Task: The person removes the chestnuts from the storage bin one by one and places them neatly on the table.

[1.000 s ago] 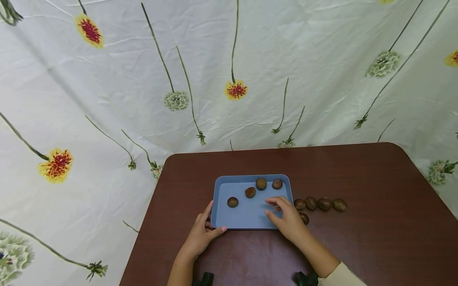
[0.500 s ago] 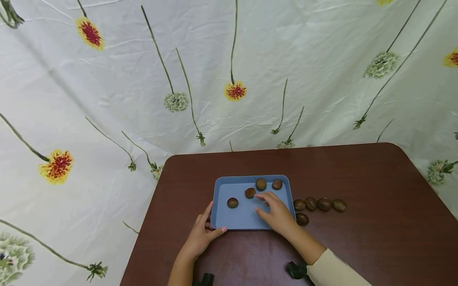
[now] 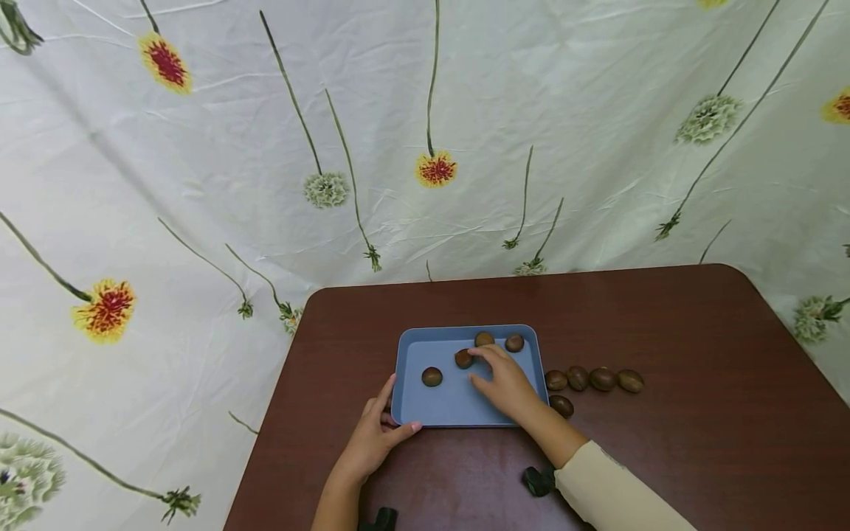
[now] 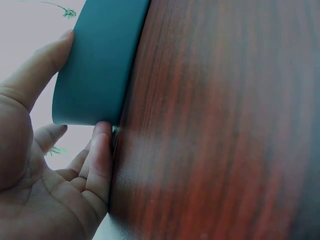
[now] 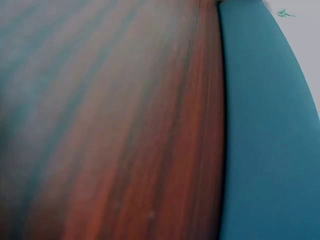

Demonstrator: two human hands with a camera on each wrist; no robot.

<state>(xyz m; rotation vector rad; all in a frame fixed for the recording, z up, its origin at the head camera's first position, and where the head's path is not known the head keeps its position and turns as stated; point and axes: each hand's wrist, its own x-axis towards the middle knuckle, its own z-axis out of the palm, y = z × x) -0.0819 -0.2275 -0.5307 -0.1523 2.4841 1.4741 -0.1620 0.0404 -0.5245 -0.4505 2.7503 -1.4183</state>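
Note:
A blue rectangular tray (image 3: 451,409) lies on the table with several round brown chestnuts in it. My left hand (image 3: 372,439) holds its near left corner, thumb on the front rim and fingers along the left side; the left wrist view shows the thumb (image 4: 37,70) against the tray wall. Over the tray's right half, my right hand (image 3: 508,383) reaches in with thumb and fingers apart. Its index fingertip is right at the middle chestnut (image 3: 463,359). Behind that hand a chestnut (image 3: 484,338) is partly hidden. Others are the left chestnut (image 3: 432,377) and the far right chestnut (image 3: 514,342).
Right of the tray, a row of brown nuts (image 3: 603,379) lies on the dark red-brown table (image 3: 717,442), with one more nut (image 3: 561,405) nearer the front. A flower-patterned cloth (image 3: 398,110) hangs behind. Dark wrist-worn devices (image 3: 538,481) show below the hands.
My right hand has moved left and farther into the tray, from its right side to the middle chestnut, uncovering the front nut outside. The left hand stays at the corner.

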